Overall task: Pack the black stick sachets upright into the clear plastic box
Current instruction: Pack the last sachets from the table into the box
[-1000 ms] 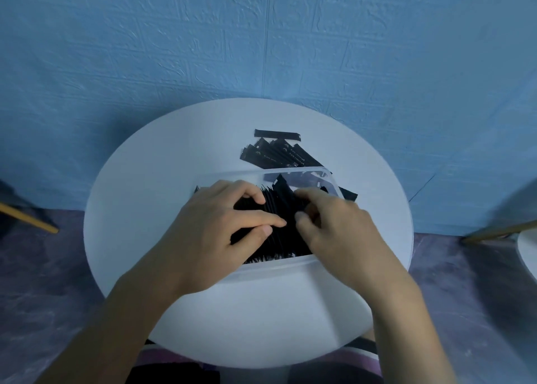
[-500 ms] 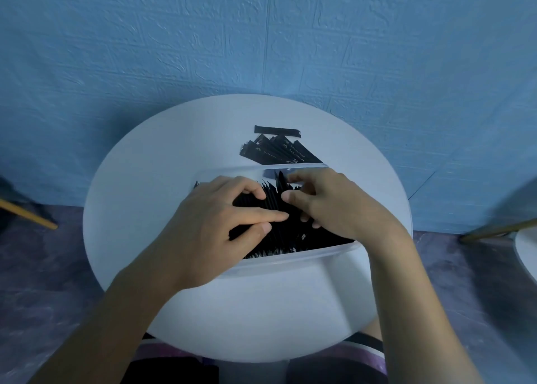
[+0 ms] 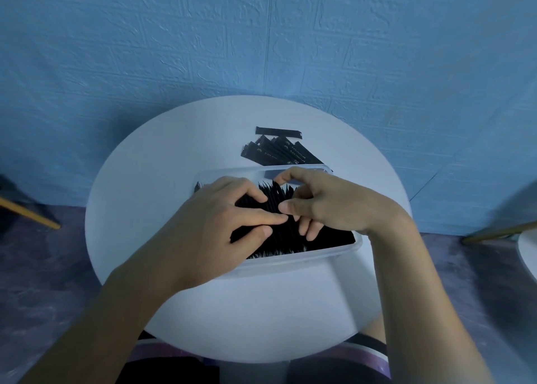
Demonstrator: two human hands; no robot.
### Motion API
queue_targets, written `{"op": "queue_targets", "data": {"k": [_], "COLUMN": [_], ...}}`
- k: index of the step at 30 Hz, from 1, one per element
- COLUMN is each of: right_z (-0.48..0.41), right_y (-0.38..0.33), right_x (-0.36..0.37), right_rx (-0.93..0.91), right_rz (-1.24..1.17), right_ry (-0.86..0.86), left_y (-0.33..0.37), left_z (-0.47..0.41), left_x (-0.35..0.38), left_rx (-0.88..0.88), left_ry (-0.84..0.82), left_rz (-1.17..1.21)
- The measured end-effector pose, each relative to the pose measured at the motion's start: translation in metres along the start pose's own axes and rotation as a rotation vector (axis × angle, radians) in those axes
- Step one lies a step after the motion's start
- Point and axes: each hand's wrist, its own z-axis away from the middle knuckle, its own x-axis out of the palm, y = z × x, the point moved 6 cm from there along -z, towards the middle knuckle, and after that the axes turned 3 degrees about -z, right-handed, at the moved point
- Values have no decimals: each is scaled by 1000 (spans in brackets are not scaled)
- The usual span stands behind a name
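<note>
Round white table (image 3: 145, 209) with clear plastic box (image 3: 319, 256) and loose black stick sachets (image 3: 279, 154) behind

Dim, cool blue-tinted light, perhaps from overhead, leaves the round table (image 3: 151, 197) palest on its far left and dully shadowed along its near side. The wall (image 3: 290, 49) seams bow from wide-angle distortion; the right edge and near corners smear softly with blur
</note>
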Motion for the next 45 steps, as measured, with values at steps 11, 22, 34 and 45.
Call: {"op": "queue_targets", "data": {"k": [11,22,34,45], "right_z": [-4,0,-28,-18], "right_y": [8,13,89,102], "right_x": [-8,-52,-83,-103], "right_rx": [-3,-81,128,159], "right_rz": [-28,-133,401,231], "right_ry": [68,356,561,554], "left_y": [13,11,11,10], "left_z": [-9,-11,-10,-9], "left_x": [6,10,9,8], "left_rx": [37,23,5,0], "left_ry": [-54,-37,-9,-11], "left_rz": [-7,-31,9,13]}}
